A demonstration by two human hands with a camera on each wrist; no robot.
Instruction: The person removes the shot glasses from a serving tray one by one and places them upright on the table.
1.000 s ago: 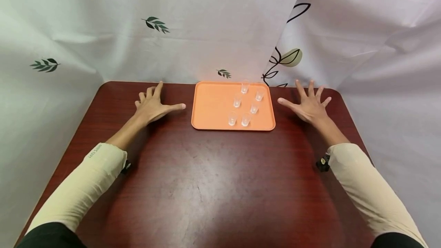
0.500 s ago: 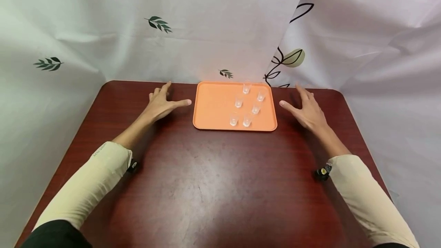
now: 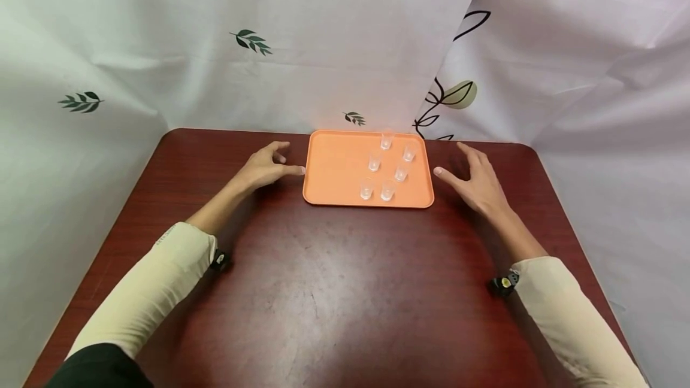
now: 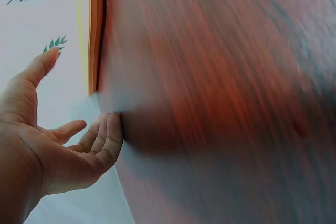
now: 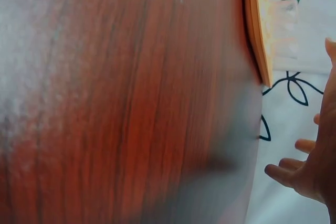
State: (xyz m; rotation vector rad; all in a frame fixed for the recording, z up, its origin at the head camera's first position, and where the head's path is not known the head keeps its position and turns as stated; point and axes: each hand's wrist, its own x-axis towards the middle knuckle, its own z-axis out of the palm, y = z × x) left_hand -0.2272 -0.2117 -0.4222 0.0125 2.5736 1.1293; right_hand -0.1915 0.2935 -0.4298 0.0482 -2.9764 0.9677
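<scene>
An orange tray (image 3: 336, 169) lies at the far edge of the table. Several small clear cups (image 3: 387, 191) stand upright on its right half. My left hand (image 3: 263, 167) is at the tray's left end, thumb stretched out to the rim and the other fingers loosely bent; whether the thumb touches cannot be told. Beyond the right end is my right hand (image 3: 480, 183), its thumb close to the rim and its fingers spread forward. Neither hand holds anything. The left wrist view shows the tray's edge (image 4: 95, 30) apart from the fingers; the right wrist view shows its corner (image 5: 257, 35) likewise.
A dark red-brown wooden table (image 3: 323, 280) spreads in front of the tray. White cloth (image 3: 302, 70) with leaf prints hangs directly behind it, and more cloth hangs at both sides.
My left hand has moved right to the tray's end, its fingers drawing in. The right hand's spread fingers have come closer together, near the right end. Tray and cups stay in place.
</scene>
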